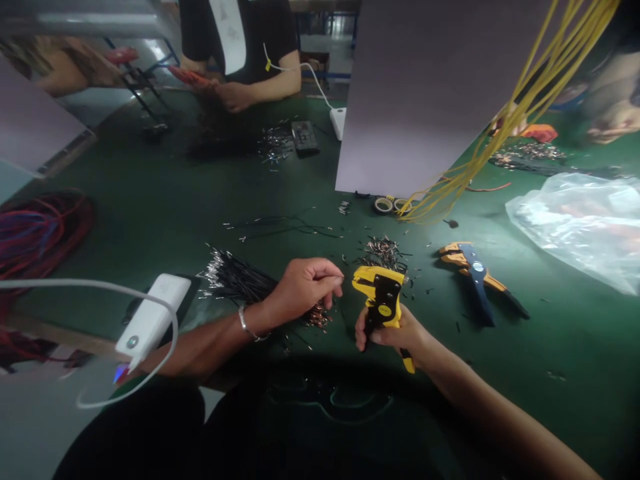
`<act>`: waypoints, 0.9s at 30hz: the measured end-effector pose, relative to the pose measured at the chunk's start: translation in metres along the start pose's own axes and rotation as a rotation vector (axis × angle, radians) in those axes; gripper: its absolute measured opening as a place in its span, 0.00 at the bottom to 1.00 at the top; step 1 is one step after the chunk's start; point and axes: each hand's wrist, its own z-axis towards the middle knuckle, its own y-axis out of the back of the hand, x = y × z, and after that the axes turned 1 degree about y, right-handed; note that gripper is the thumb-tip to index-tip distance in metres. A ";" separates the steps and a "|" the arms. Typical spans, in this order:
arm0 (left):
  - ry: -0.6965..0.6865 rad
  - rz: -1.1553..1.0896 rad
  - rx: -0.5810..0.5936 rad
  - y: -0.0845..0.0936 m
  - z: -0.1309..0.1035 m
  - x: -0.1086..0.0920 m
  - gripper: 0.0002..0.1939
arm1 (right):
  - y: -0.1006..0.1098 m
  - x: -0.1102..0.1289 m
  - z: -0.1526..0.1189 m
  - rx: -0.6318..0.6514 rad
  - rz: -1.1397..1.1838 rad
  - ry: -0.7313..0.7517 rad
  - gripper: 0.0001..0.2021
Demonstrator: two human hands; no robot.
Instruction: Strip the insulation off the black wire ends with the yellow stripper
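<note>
My right hand is wrapped round the handles of a yellow and black wire stripper, its head pointing up and to the left. Just left of the tool, my left hand is pinched closed, thumb against forefinger. Whatever those fingertips hold, if anything, is too small to make out. Under the left hand lies a bundle of short black wires, with silvery ends to the left and copper ends to the right. Beyond the stripper is a heap of wire scraps.
A second stripper, blue and orange, lies right, near a clear plastic bag. Yellow wires hang beside a grey panel with tape rolls below. A white power bank is left. Across the table a person handles something.
</note>
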 end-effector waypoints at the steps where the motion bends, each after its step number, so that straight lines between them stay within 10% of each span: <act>1: -0.004 0.006 -0.012 0.000 0.000 0.000 0.06 | 0.000 0.000 0.000 0.007 0.008 0.000 0.11; 27: 0.110 -0.408 0.041 -0.011 0.003 0.019 0.06 | -0.009 0.007 -0.001 0.017 0.010 -0.042 0.08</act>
